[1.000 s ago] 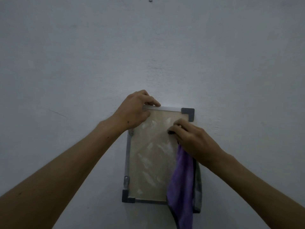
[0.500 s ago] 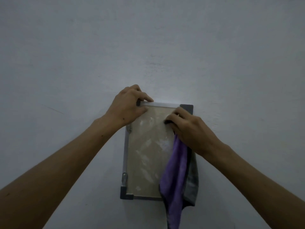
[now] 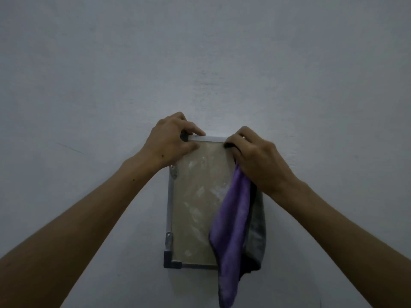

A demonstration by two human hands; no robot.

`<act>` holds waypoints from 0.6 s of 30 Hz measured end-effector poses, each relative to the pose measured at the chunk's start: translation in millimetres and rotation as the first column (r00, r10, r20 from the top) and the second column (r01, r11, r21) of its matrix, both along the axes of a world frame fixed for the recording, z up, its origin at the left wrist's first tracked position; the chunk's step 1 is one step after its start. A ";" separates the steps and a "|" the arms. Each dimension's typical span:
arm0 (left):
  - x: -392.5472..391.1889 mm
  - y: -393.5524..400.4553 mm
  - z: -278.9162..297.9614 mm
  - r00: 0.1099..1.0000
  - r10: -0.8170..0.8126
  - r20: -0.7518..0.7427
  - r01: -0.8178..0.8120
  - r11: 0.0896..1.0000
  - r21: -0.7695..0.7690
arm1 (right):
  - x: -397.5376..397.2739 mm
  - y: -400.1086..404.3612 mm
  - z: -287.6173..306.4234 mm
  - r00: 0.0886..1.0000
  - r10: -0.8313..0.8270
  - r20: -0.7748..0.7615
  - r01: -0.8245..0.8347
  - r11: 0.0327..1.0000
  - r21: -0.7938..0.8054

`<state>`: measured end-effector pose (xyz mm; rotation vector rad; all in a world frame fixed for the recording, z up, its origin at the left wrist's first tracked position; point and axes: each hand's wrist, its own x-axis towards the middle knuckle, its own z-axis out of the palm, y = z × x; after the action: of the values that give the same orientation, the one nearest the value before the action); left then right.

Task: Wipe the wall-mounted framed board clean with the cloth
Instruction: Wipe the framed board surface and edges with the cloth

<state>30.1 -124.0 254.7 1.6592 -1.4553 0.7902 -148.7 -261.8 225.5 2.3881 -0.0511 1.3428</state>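
A small framed board (image 3: 195, 210) hangs on the wall, with a grey metal frame, dark corner caps and a beige surface streaked with white smears. My left hand (image 3: 172, 143) grips its top left corner, fingers curled over the top edge. My right hand (image 3: 255, 158) holds a purple and grey cloth (image 3: 235, 232) and presses it against the board's top right corner. The cloth hangs down from that hand and covers the board's right edge and lower right corner.
The plain grey-white wall (image 3: 200, 63) fills the view all around the board. Two small metal brackets (image 3: 169, 240) sit on the frame's left side.
My right hand has slid the cloth up and to the right, from the upper middle of the board to its top right corner. The left hand has kept its hold.
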 end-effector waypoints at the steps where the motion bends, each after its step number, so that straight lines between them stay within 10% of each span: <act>1: 0.5 0.0 0.0 1.000 0.000 -0.004 0.000 1.000 0.000 | 1.3 0.1 1.3 0.999 0.021 0.048 -0.022 0.999 0.025; 8: 0.1 0.0 -0.6 1.000 -0.001 0.013 0.001 1.000 0.007 | -7.8 5.5 -26.8 0.959 0.007 -0.282 -0.026 0.998 -0.063; 14: -0.4 -0.9 -1.9 1.000 0.010 0.010 -0.010 1.000 -0.007 | 1.7 1.7 4.4 0.996 0.075 0.043 -0.077 0.996 0.041; 18: -0.2 -1.4 -1.6 1.000 0.012 0.019 -0.012 1.000 0.002 | 2.0 9.9 -23.0 0.980 0.047 -0.195 -0.052 0.998 -0.021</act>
<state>29.9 -125.4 253.1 1.6682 -1.4608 0.8132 -146.7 -252.0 202.5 2.5006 0.0807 1.1174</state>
